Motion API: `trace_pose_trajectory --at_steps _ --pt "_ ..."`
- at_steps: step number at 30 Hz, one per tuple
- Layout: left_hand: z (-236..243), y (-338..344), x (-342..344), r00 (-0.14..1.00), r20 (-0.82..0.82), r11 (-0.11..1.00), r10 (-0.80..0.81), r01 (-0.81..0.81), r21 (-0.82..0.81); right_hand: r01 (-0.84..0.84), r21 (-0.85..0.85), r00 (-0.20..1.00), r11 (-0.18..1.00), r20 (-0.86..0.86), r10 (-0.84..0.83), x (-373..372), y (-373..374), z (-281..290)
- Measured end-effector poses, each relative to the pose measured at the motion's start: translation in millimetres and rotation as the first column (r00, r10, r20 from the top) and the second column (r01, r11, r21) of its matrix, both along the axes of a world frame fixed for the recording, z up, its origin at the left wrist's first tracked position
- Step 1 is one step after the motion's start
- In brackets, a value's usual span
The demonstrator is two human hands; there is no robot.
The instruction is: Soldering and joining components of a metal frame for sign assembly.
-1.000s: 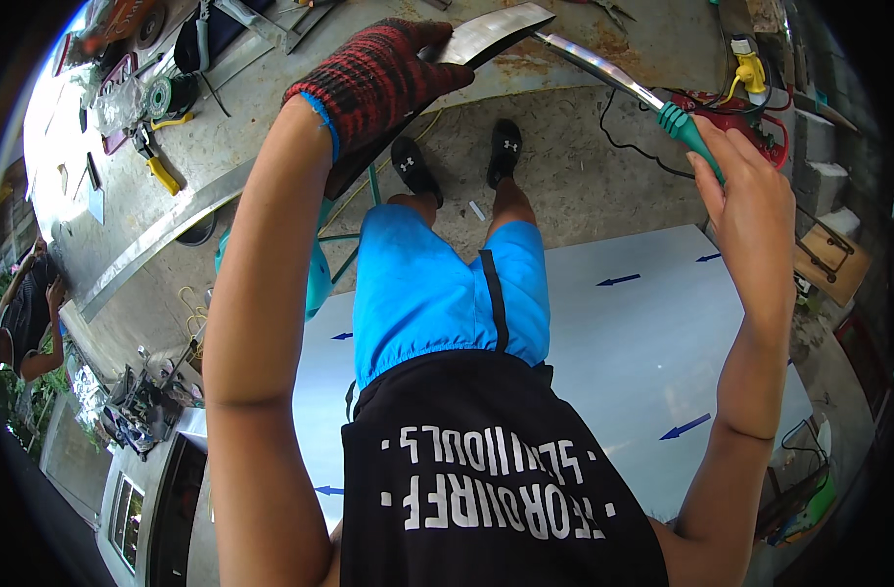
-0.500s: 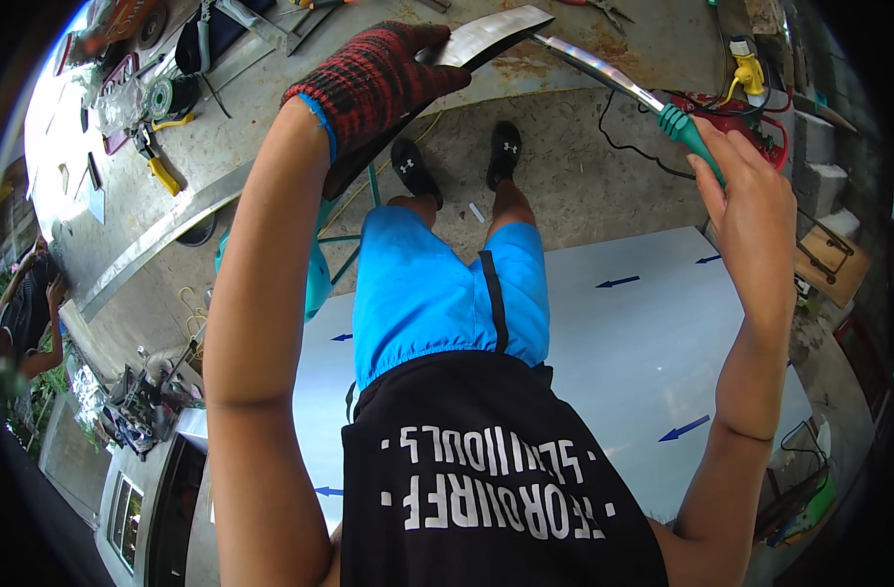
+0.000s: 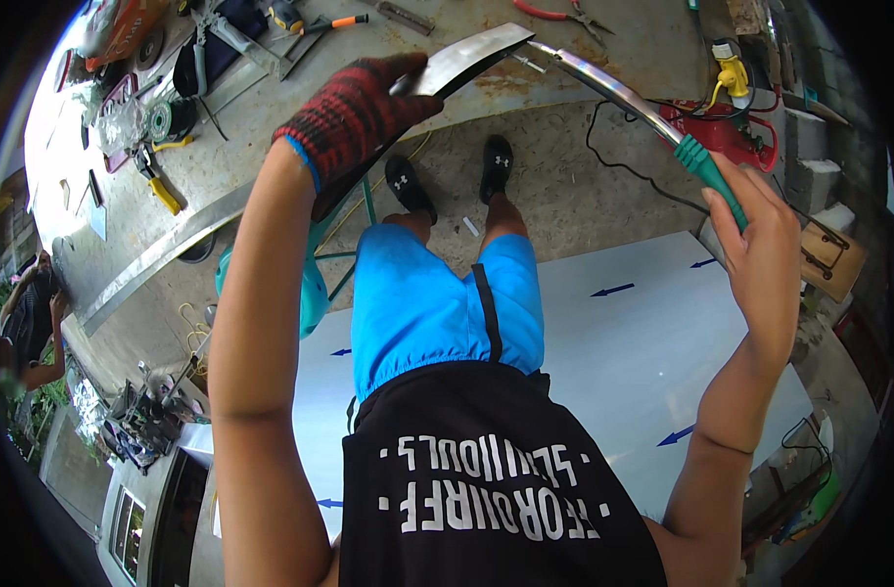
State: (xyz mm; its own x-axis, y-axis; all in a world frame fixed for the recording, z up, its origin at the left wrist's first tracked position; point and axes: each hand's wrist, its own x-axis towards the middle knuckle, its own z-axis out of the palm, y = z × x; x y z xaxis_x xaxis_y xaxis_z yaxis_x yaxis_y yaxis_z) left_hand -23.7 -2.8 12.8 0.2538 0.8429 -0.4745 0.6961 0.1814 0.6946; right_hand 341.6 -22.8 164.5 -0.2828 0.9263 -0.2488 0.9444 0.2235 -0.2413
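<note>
My left hand [image 3: 354,117], in a red and black knit glove, is closed around a long bent strip of sheet metal [image 3: 478,57]. The strip's shiny end reaches up and right past the fingers, and its darker part runs down behind my forearm. My bare right hand [image 3: 760,220] is wrapped round the green handle of a soldering iron [image 3: 618,96]. The iron slants up to the left, its thin tip beside the strip's far end; I cannot tell whether they touch.
A worn metal table [image 3: 124,264] curves ahead, bearing red pliers [image 3: 569,14], a hammer [image 3: 334,23], yellow-handled wire strippers [image 3: 156,181] and a green spool [image 3: 173,119]. A yellow plug [image 3: 731,73] and red equipment stand at right. A white sheet [image 3: 623,333] lies behind me; another person [image 3: 38,313] is far left.
My left hand and the metal strip have moved slightly left and down. The soldering iron has lowered a little with my right hand, and more of the tabletop shows.
</note>
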Motion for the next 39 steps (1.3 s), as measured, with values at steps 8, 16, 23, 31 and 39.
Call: trace_pose_trajectory --at_steps 8,16,23,31,39 --pt "-13 -24 -11 0.962 0.259 0.993 0.088 -0.063 -0.103 0.414 0.073 0.899 0.907 -0.192 -0.394 49 -13 -13" --pt "13 -34 3 0.923 0.348 0.974 0.165 -0.096 -0.207 0.577 0.087 0.769 0.812 -0.392 -0.504 90 5 -48" --pt "28 -35 13 0.895 0.401 0.965 0.194 -0.101 -0.242 0.517 0.212 0.808 0.83 -0.442 -0.39 106 56 -97" --pt "53 -51 31 0.851 0.37 0.903 0.373 -0.241 -0.356 0.477 0.319 0.804 0.819 -0.536 -0.259 81 148 -199" --pt "68 -65 59 0.658 0.438 0.787 0.612 -0.453 -0.419 0.529 0.35 0.813 0.773 -0.47 -0.344 55 245 -268"
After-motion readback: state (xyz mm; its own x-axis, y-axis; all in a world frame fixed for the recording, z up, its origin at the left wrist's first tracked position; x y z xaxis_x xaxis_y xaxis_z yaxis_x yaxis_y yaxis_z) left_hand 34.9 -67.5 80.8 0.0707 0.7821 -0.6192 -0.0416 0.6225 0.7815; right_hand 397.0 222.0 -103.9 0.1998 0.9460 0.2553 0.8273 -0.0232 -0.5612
